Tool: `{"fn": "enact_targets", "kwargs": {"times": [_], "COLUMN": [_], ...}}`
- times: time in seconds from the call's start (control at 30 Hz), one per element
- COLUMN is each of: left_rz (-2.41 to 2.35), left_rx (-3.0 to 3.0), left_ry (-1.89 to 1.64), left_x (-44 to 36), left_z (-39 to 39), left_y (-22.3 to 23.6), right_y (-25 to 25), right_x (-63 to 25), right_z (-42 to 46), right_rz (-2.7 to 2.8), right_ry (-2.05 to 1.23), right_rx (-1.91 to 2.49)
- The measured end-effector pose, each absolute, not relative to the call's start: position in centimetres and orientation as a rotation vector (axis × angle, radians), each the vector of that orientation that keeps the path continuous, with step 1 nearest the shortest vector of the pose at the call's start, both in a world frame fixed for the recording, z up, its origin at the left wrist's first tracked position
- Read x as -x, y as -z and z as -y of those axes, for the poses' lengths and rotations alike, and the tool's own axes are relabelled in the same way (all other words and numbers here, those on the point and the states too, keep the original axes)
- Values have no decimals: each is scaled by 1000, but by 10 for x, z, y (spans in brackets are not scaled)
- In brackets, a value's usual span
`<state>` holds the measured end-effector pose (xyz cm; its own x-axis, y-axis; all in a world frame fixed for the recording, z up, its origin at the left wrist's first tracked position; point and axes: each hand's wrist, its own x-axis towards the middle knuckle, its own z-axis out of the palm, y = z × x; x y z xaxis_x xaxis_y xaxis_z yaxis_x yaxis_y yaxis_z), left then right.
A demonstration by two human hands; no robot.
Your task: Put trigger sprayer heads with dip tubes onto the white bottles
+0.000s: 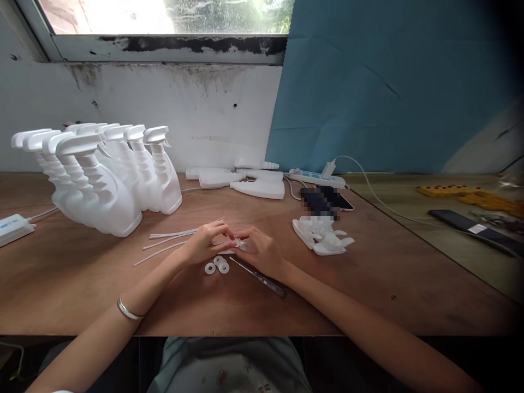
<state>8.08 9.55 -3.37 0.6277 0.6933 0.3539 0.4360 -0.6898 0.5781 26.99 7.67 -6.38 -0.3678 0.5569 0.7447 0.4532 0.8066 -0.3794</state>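
My left hand (207, 241) and my right hand (264, 254) meet over the middle of the table, fingertips pinched together on a small white plastic part (238, 243). My fingers cover most of it, so its exact kind is hidden. Just below them, several white ring washers (207, 269) lie in a small cluster. A screwdriver (268, 283) with a dark handle rests under my right hand, its tip pointing toward the washers. Thin white tubes (159, 253) lie beside my left hand. Several white trigger sprayer heads (331, 244) sit to the right.
White spray bottles (123, 213) stand grouped at the left, with more white bottles (262, 189) lying by the wall. A power strip (313, 177), a phone (347, 203) and a white cable are behind on the right. Another white power strip (15, 228) sits far left.
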Motion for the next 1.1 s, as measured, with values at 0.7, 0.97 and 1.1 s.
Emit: {"fn": "enact_targets", "kwargs": {"times": [0.7,0.97,1.1], "left_rz": [-794,-829,-780], "left_rx": [-2710,-2685,-2621], "left_ry": [-660,-645,-755], "left_x": [-79,-80,-78], "left_z": [-101,-99,-101], "left_y": [41,41,46], "right_y": [59,59,58], "right_x": [-286,-286,-286], "right_z": [-89,-89,-89], "right_rz": [2302,2334,2334], "right_ry": [118,122,136], "right_rx": [536,570,556]}}
